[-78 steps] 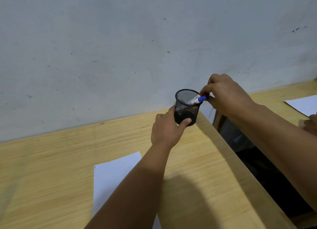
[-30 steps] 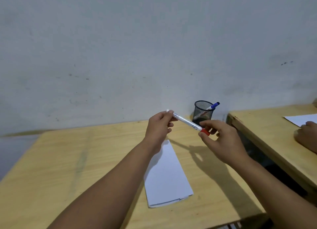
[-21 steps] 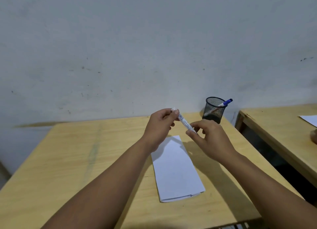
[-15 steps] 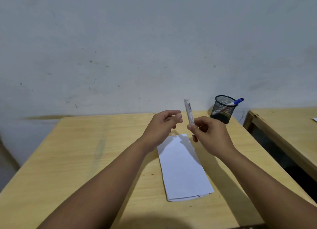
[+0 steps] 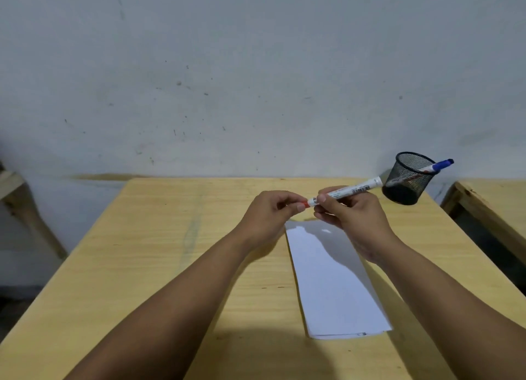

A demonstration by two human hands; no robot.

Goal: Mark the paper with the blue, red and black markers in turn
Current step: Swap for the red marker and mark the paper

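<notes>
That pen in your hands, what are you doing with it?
The right hand holds the red marker by its white barrel, above the paper. The left hand pinches the red cap end, as if to pull it off. The blue marker sits in the mesh cup at the back of the table. No marks show on the paper.

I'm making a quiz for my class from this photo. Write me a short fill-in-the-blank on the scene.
1. The left hand pinches the ____ cap of the marker held in the right hand.
2. The blue marker leans in the black mesh ____.
3. The white paper lies on the wooden ____.

Missing words: red; cup; table
</notes>
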